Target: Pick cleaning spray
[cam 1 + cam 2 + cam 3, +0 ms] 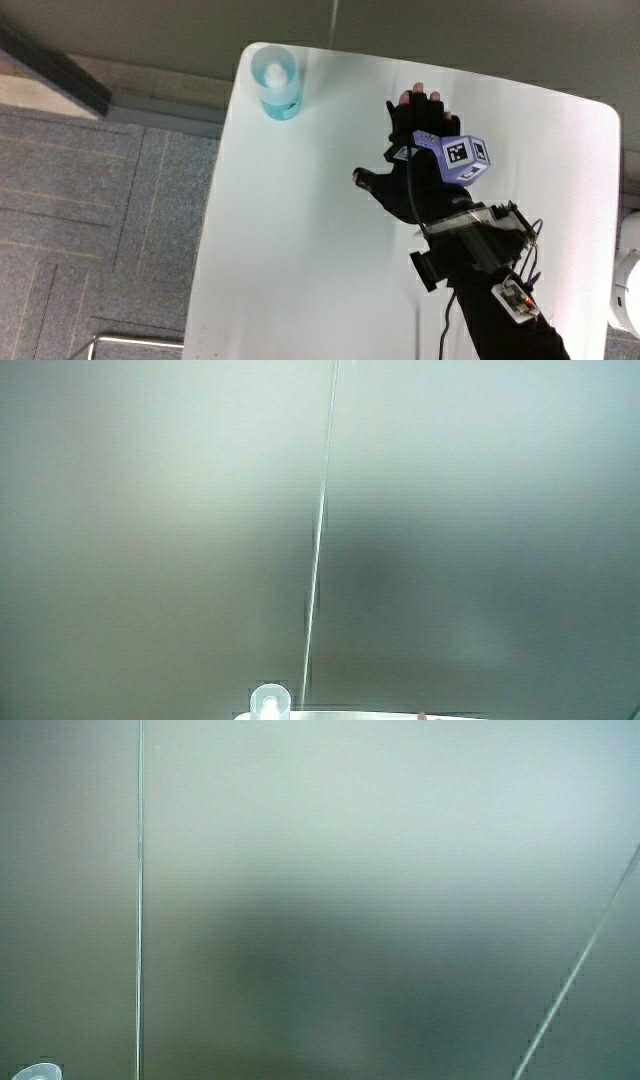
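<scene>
Your hand (420, 165) rests flat on the counter (300, 250), grip relaxed and holding nothing, well apart from the cleaning spray (276, 82) at the counter's corner.

- The counter (300, 250) is white, with a smooth top and rounded corners.
- A pale blue cleaning spray (275, 82) stands upright on it, near one corner at the edge farthest from the person.
- In both side views mostly a pale wall shows; only the spray's top (269, 702) (38, 1072) and a strip of the counter's rim (350, 714) show.
</scene>
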`<state>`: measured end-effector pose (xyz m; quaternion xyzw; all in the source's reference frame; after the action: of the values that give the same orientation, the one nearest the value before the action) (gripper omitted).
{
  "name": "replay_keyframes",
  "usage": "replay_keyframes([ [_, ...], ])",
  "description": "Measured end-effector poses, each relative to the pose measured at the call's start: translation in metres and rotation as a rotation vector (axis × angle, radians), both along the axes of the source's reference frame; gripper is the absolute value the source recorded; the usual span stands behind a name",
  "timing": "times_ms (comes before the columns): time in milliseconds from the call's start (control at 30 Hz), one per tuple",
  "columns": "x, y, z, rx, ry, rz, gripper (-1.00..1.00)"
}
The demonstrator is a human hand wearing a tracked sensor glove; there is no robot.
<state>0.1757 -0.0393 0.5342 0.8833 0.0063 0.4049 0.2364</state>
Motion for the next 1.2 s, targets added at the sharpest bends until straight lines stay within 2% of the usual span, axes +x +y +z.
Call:
replay_keyframes([
  [67, -0.004, -0.003, -0.005, 0.002, -0.001, -0.006, 0.00],
  [100, -0.005, -0.005, -0.003, 0.028, -0.024, -0.008, 0.00],
  [133, -0.006, -0.006, -0.005, 0.013, 0.002, -0.008, 0.00],
  [367, -0.026, -0.027, -0.016, -0.030, -0.054, 0.023, 0.00],
  [400, -0.027, -0.029, -0.014, -0.018, -0.098, 0.041, 0.00],
  [433, -0.029, -0.032, -0.011, 0.025, -0.142, 0.028, 0.00],
  [467, -0.031, -0.033, -0.008, 0.017, -0.168, 0.032, 0.00],
  [500, -0.033, -0.035, -0.009, 0.031, -0.190, 0.028, 0.00],
  [533, -0.034, -0.037, -0.005, 0.055, -0.246, 0.011, 0.00],
  [567, -0.035, -0.038, -0.004, 0.062, -0.300, 0.024, 0.00],
  [600, -0.036, -0.037, -0.004, 0.038, -0.319, 0.047, 0.00],
  [633, -0.036, -0.039, 0.003, 0.053, -0.382, 0.053, 0.00],
  [667, -0.036, -0.041, 0.010, 0.039, -0.421, 0.055, 0.00],
  [700, -0.038, -0.043, 0.011, 0.020, -0.498, 0.070, 0.00],
  [733, -0.038, -0.047, 0.021, 0.021, -0.587, 0.036, 0.00],
  [767, -0.041, -0.048, 0.021, 0.005, -0.699, 0.038, 0.00],
  [800, -0.042, -0.050, 0.025, 0.007, -0.754, 0.035, 0.00],
  [867, -0.045, -0.051, 0.021, 0.001, -0.799, 0.033, 0.00],
  [1067, -0.044, -0.054, 0.022, -0.007, -0.790, 0.029, 0.00],
  [1167, -0.049, -0.055, 0.022, -0.020, -0.807, 0.025, 0.00],
  [1200, -0.052, -0.055, 0.016, -0.018, -0.824, 0.032, 0.00],
])
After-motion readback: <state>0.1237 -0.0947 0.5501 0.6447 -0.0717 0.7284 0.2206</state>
